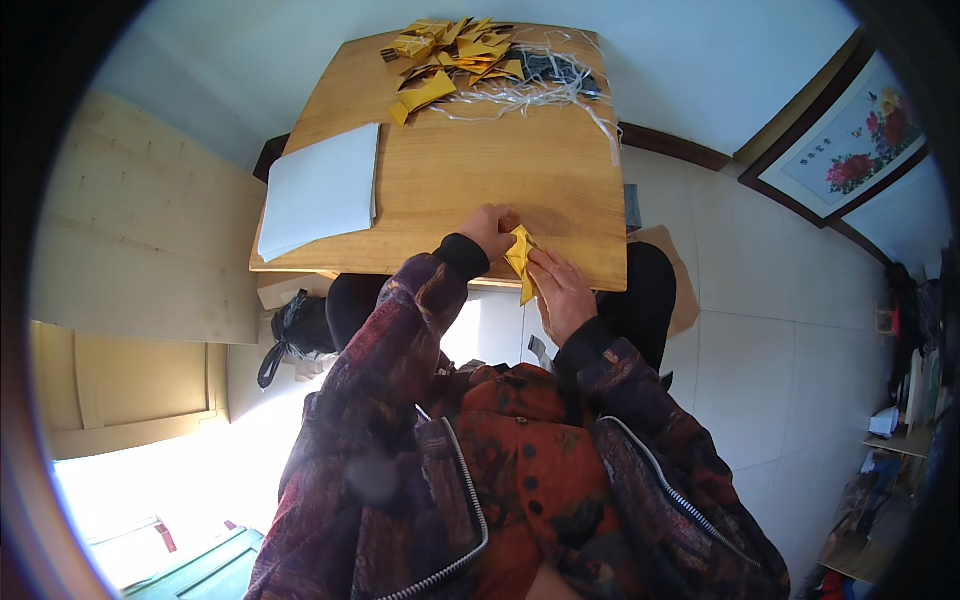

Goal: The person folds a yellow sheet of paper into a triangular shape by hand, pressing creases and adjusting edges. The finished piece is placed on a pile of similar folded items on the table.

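Observation:
A folded piece of gold paper is held between my two hands at the near edge of the wooden table. My left hand pinches its upper left side with fingers curled. On its right side, the fingers of my right hand press together against the paper. The lower tip of the paper points toward me, past the table edge. Part of the paper is hidden behind my fingers.
A stack of white paper lies on the table's left. At the far end sit a heap of folded gold paper pieces and tangled clear plastic strips. A black bag is on the floor at left. A framed flower picture leans at right.

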`<move>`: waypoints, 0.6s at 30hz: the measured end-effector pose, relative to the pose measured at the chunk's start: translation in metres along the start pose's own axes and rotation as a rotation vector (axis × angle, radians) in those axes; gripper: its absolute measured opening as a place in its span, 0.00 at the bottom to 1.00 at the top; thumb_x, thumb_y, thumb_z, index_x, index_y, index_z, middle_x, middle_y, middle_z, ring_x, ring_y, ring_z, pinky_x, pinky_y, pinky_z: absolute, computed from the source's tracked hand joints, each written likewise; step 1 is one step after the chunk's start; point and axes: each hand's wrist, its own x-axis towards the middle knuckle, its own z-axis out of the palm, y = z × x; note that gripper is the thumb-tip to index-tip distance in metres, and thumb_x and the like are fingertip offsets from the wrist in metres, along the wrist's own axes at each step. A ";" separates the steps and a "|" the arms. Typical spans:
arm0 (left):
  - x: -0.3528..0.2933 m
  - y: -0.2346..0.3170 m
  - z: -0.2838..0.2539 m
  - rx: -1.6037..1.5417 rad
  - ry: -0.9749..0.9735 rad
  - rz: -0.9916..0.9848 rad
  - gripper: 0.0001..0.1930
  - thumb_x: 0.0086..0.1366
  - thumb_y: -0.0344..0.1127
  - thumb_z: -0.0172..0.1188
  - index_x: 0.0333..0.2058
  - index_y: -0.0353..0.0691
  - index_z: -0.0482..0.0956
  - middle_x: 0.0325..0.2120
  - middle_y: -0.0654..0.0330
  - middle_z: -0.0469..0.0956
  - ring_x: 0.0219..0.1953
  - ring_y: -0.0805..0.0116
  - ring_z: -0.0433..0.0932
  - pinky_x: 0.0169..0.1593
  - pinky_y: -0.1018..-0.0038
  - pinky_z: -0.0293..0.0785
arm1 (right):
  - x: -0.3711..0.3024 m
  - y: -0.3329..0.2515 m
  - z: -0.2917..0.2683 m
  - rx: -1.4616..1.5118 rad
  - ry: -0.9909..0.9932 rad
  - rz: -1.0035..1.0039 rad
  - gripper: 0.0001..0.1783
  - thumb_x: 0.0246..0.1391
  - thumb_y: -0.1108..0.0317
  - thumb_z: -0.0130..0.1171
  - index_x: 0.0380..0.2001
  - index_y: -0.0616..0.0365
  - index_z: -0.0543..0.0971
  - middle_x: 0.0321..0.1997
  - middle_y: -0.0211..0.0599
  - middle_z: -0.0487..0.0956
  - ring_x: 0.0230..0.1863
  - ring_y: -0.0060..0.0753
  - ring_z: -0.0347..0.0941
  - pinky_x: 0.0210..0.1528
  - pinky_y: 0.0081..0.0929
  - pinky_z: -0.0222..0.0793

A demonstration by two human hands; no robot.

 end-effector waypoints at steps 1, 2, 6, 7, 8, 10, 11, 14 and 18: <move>-0.002 0.002 -0.003 0.073 0.018 -0.009 0.17 0.52 0.31 0.65 0.42 0.33 0.80 0.25 0.58 0.78 0.28 0.67 0.77 0.34 0.74 0.75 | 0.000 0.000 0.001 0.015 0.040 -0.016 0.17 0.53 0.76 0.56 0.48 0.63 0.76 0.57 0.44 0.74 0.61 0.49 0.67 0.62 0.41 0.62; -0.004 0.005 -0.004 0.080 0.012 -0.044 0.17 0.52 0.33 0.66 0.40 0.34 0.80 0.25 0.58 0.77 0.27 0.67 0.77 0.33 0.73 0.74 | 0.001 0.000 0.001 0.019 0.043 -0.029 0.17 0.53 0.77 0.56 0.48 0.63 0.76 0.57 0.44 0.74 0.61 0.49 0.67 0.62 0.41 0.63; -0.010 0.014 -0.007 0.069 0.040 -0.135 0.14 0.49 0.35 0.67 0.33 0.35 0.78 0.25 0.53 0.79 0.29 0.57 0.78 0.34 0.66 0.74 | 0.002 0.002 0.003 0.083 0.066 -0.065 0.18 0.49 0.77 0.57 0.46 0.62 0.77 0.56 0.42 0.74 0.60 0.50 0.67 0.62 0.41 0.64; -0.011 0.015 -0.005 0.051 0.056 -0.143 0.13 0.48 0.36 0.67 0.31 0.35 0.78 0.26 0.50 0.79 0.30 0.53 0.79 0.35 0.63 0.75 | 0.002 0.003 0.003 0.113 0.069 -0.064 0.18 0.48 0.77 0.57 0.45 0.61 0.77 0.56 0.41 0.74 0.60 0.49 0.67 0.62 0.42 0.63; -0.013 0.016 -0.003 0.099 0.091 -0.119 0.14 0.49 0.36 0.68 0.30 0.36 0.76 0.24 0.52 0.78 0.28 0.56 0.78 0.33 0.65 0.74 | 0.002 0.004 0.003 0.122 0.068 -0.072 0.18 0.48 0.78 0.57 0.45 0.61 0.77 0.56 0.41 0.74 0.60 0.50 0.68 0.62 0.42 0.64; -0.016 0.016 0.002 0.201 0.165 -0.066 0.15 0.49 0.38 0.70 0.28 0.36 0.73 0.21 0.58 0.76 0.25 0.63 0.76 0.30 0.68 0.71 | 0.004 0.004 0.002 0.140 0.067 -0.091 0.18 0.47 0.80 0.56 0.44 0.60 0.77 0.56 0.40 0.74 0.60 0.50 0.68 0.61 0.41 0.65; -0.018 0.015 0.002 0.169 0.174 -0.065 0.15 0.49 0.37 0.69 0.28 0.36 0.72 0.21 0.58 0.75 0.25 0.64 0.76 0.29 0.69 0.71 | 0.004 0.004 0.001 0.168 0.063 -0.081 0.18 0.47 0.81 0.55 0.44 0.60 0.77 0.56 0.41 0.74 0.59 0.50 0.68 0.61 0.41 0.65; -0.024 0.013 -0.001 0.004 0.173 -0.061 0.13 0.52 0.33 0.68 0.29 0.37 0.71 0.22 0.60 0.75 0.26 0.70 0.76 0.28 0.72 0.69 | 0.007 -0.002 -0.004 0.295 0.062 -0.008 0.20 0.47 0.83 0.54 0.46 0.60 0.76 0.55 0.42 0.75 0.58 0.49 0.70 0.60 0.38 0.67; -0.044 0.011 -0.007 -0.494 0.065 -0.108 0.09 0.58 0.24 0.63 0.35 0.37 0.73 0.25 0.64 0.76 0.28 0.79 0.75 0.28 0.79 0.68 | 0.007 -0.010 -0.009 0.509 0.139 0.172 0.19 0.51 0.84 0.55 0.48 0.61 0.74 0.52 0.40 0.77 0.55 0.37 0.73 0.57 0.28 0.68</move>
